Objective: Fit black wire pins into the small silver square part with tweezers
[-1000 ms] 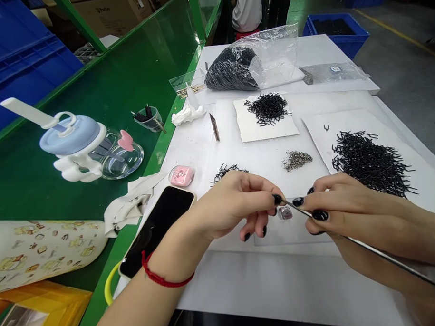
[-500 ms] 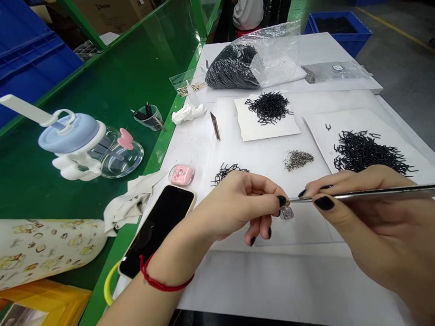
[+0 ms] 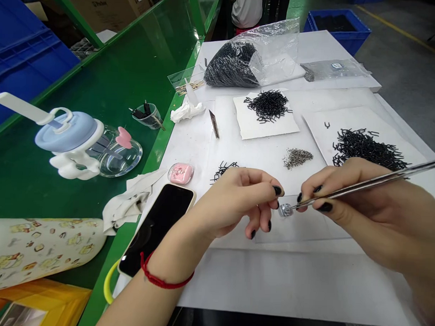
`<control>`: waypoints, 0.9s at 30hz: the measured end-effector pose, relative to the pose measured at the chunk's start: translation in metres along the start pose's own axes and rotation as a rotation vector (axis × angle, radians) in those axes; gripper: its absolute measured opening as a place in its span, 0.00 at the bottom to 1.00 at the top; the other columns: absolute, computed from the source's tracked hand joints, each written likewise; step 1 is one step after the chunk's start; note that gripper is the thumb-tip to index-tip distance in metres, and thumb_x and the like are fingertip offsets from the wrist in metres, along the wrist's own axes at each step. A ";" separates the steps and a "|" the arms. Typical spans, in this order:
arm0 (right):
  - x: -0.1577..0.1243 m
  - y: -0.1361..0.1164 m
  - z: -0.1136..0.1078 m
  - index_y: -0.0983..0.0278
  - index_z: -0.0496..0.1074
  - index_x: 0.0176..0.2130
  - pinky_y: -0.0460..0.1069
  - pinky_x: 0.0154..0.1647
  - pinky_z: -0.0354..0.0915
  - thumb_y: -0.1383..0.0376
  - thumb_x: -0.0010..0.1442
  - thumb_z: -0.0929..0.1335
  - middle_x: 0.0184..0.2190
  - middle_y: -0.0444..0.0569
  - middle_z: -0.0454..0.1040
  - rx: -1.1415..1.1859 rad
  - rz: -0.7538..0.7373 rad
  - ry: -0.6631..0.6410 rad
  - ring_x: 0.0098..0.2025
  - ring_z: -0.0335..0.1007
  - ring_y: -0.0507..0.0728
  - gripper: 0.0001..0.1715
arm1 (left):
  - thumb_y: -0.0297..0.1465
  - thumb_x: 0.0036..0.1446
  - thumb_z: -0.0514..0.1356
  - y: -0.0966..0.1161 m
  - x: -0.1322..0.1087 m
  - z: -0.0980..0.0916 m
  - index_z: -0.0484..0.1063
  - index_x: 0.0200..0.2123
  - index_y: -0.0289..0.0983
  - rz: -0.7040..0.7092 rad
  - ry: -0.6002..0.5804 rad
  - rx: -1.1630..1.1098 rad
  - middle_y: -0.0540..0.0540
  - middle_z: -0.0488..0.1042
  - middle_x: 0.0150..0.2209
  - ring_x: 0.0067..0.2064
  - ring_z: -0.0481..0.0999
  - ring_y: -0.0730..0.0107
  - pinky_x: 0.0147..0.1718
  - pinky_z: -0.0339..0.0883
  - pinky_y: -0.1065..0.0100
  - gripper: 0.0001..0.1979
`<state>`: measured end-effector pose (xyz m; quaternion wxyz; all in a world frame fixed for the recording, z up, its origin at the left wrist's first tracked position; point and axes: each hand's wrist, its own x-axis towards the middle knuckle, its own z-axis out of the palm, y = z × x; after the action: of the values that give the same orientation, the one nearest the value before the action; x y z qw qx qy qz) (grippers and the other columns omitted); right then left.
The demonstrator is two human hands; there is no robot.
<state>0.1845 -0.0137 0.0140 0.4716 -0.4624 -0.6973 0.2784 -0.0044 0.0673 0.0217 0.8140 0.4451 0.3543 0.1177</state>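
Note:
My right hand (image 3: 373, 211) grips silver tweezers (image 3: 374, 180) between thumb and fingers, their tips pointing left. At the tips is a small, clear, shiny piece (image 3: 285, 210), too small to name. My left hand (image 3: 246, 199), with a red cord bracelet at the wrist, is closed just left of that piece, thumb and forefinger pinched together. Whether anything is between those fingertips I cannot make out. Behind the hands lie a heap of tiny metal bits (image 3: 297, 157) and a small pile of black forked pieces (image 3: 225, 170), partly hidden by my left hand.
Larger black piles lie on paper, one at the back (image 3: 267, 106) and one right (image 3: 369, 148). A plastic bag of black pieces (image 3: 231, 66) stands behind. At left are a phone (image 3: 158, 227), pink case (image 3: 180, 173), blade (image 3: 214, 124) and blue-lidded cup (image 3: 70, 131).
The tweezers have tilted, with their rear end raised and tips lower. The clear piece now sits at the tips, slightly apart from my left fingertips, where it hung under them before.

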 end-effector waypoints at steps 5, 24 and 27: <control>0.004 0.005 0.003 0.59 0.68 0.36 0.43 0.27 0.75 0.69 0.60 0.67 0.32 0.47 0.75 -0.023 -0.017 -0.048 0.32 0.75 0.51 0.05 | 0.22 0.47 0.56 0.000 0.000 0.000 0.69 0.22 0.33 0.002 -0.008 -0.034 0.55 0.70 0.13 0.09 0.63 0.82 0.07 0.57 0.82 0.05; 0.005 0.003 0.002 0.60 0.68 0.37 0.41 0.29 0.73 0.72 0.60 0.66 0.32 0.47 0.74 -0.044 -0.044 -0.066 0.33 0.75 0.50 0.06 | 0.20 0.46 0.56 0.001 0.000 0.000 0.70 0.22 0.32 0.010 -0.020 -0.101 0.56 0.72 0.16 0.09 0.65 0.83 0.06 0.58 0.83 0.06; 0.006 0.003 0.002 0.60 0.68 0.37 0.40 0.31 0.72 0.70 0.60 0.66 0.32 0.46 0.74 -0.053 -0.042 -0.079 0.34 0.74 0.48 0.04 | 0.20 0.46 0.56 0.001 0.000 0.000 0.70 0.22 0.32 0.007 -0.021 -0.103 0.56 0.72 0.16 0.08 0.64 0.83 0.06 0.59 0.83 0.05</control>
<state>0.1834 -0.0074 0.0133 0.4370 -0.4487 -0.7321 0.2678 -0.0042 0.0677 0.0226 0.8391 0.4051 0.3376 0.1340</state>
